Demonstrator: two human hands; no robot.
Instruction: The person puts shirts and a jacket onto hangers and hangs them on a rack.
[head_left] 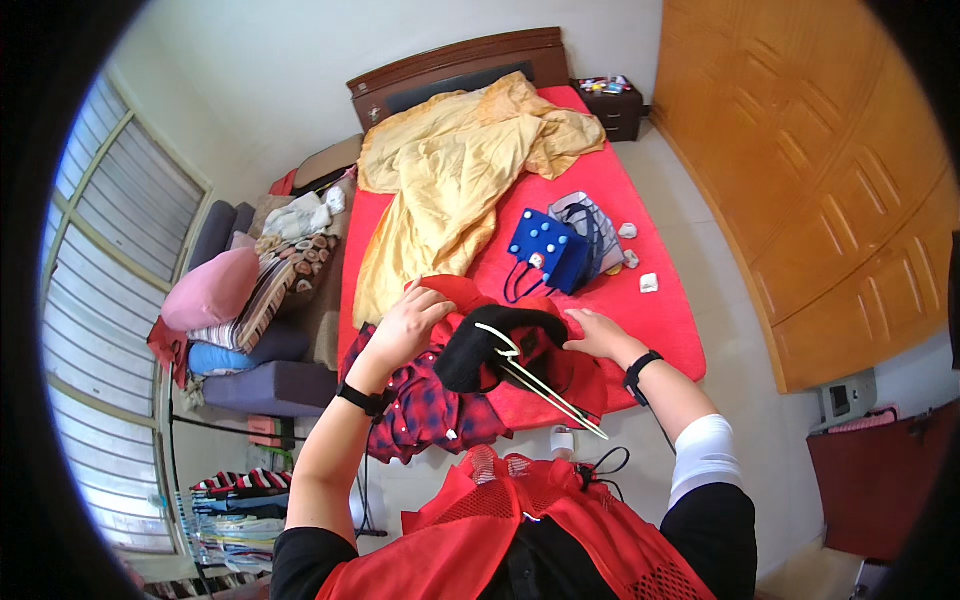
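My left hand (408,322) grips the edge of a red garment (455,293) lying on the red bed (660,310). My right hand (596,334) rests on the same heap, fingers closed on the cloth. Between the two hands lies a black garment (480,350) with a white clothes hanger (535,380) pushed into it; the hanger's end sticks out toward me. A red and dark plaid shirt (425,410) lies under my left wrist at the bed's near edge.
A yellow sheet (450,170) is crumpled over the bed's far half. A blue bag with white dots (545,245) and a grey striped bag (590,225) sit mid-bed. A sofa piled with cushions (240,300) stands left, a wooden wardrobe (830,170) right.
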